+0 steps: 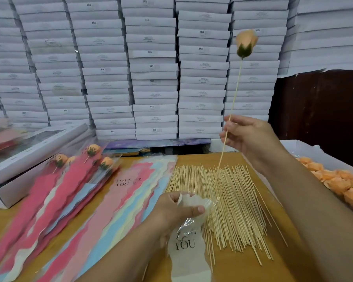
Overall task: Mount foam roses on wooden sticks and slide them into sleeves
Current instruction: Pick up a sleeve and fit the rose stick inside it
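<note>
My right hand [247, 135] pinches a thin wooden stick [235, 92] held upright, with an orange foam rose [246, 43] mounted on its top end. The stick's lower tip points down at the mouth of a cream sleeve [186, 251] printed "YOU". My left hand [175, 210] grips that sleeve at its clear plastic top, above the wooden table [194, 161]. A spread of loose wooden sticks [228, 202] lies on the table under both hands. Loose orange foam roses [340, 182] sit in a white tray at the right.
Flat empty sleeves [118, 202] in pink, blue and yellow fan out at the left centre. Finished sleeved roses [75, 169] lie beyond them, beside a white box [35, 147]. Stacked white boxes [151, 68] form a wall behind the table.
</note>
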A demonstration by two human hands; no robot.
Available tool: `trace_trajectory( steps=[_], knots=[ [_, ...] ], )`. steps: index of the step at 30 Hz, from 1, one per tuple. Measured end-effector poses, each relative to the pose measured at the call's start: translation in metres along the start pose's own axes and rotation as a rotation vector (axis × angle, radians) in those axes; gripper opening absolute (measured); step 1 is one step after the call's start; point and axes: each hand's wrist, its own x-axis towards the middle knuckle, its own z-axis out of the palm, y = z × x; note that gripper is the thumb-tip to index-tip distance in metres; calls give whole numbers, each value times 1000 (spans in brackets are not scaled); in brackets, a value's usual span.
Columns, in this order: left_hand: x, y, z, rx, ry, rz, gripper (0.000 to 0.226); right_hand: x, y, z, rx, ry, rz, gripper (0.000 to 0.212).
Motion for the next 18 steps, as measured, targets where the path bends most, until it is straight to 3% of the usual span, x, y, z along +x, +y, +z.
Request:
trace_trajectory(
  steps=[5, 17, 18],
  knots=[
    [-2, 1, 2, -1, -3, 1, 38, 0, 7, 20, -91, 5, -21, 13],
    [-3, 2, -2, -47, -71, -4, 51, -24, 66, 26, -66, -62, 180, 11],
    [-2, 1, -2, -44, -77, 6, 43, -25, 68, 26, -63, -65, 190, 11]
  ],
)
